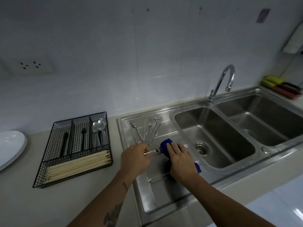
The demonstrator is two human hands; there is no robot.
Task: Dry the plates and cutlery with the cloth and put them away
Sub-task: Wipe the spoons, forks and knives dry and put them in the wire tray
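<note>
the picture is dim and bluish, brightest on the tiled wall [147,71] behind the tap [224,82]. soft glare streaks the steel sink [164,112] rim. wide-angle bending curves the edges, and the corners look soft, smeared and slightly darker.

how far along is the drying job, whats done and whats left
Done, it seems: white plates are stacked at the far left, and spoons and two black utensils already sit in the wire cutlery tray. In hand: the left hand grips one metal piece while the right hand presses the blue cloth around its end. Left: the loose bunch of cutlery lying on the drainboard.
</note>
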